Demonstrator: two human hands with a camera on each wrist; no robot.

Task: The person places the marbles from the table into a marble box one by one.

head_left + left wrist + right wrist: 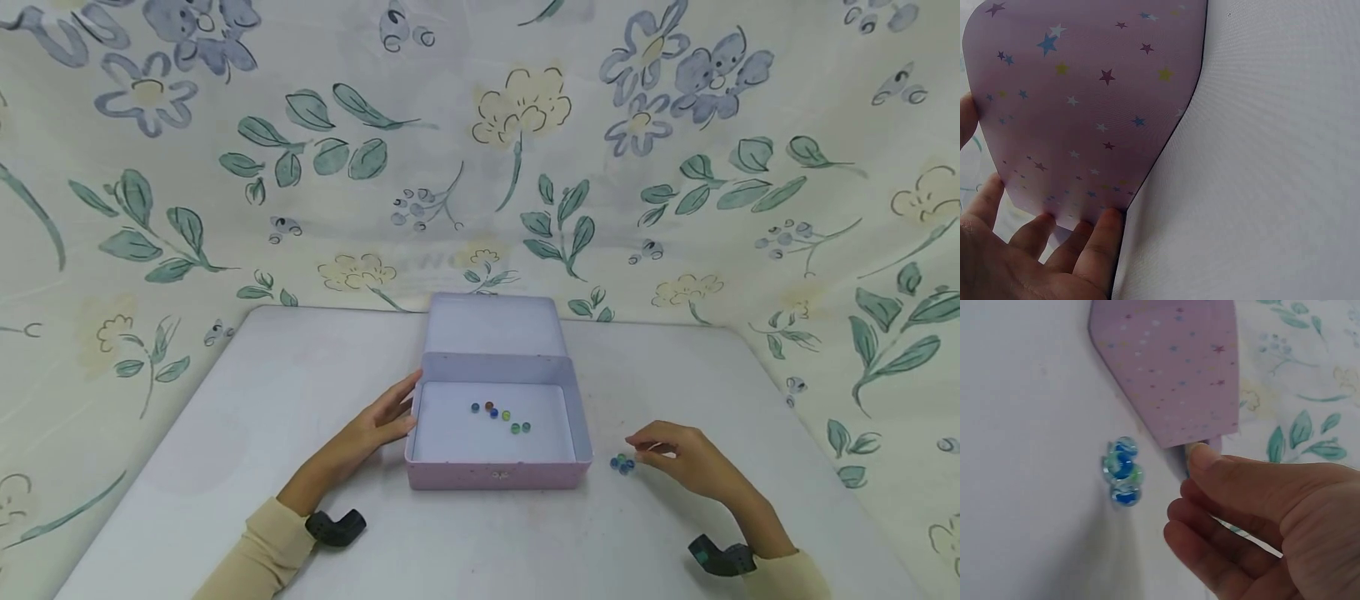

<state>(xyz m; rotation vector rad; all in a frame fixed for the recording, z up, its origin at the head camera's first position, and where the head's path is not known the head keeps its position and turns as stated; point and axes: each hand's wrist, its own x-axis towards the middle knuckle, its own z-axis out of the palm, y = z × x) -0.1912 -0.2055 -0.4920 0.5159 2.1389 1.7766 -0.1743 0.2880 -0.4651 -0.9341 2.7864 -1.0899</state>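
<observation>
A white tabletop (225, 433) with rounded far corners, enclosed at the back and on both sides by a draped cream cloth backdrop (480, 167). The cloth carries a printed pattern of green leafy sprigs, blue-grey flowers and pale yellow blossoms (outlined in dark line). Lighting is soft and even, with only faint shadows on the tabletop.

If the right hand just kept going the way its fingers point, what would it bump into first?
Most likely the small cluster of marbles on the table, just ahead of the right hand. The pink box lies beyond them; depth is hard to judge.
</observation>
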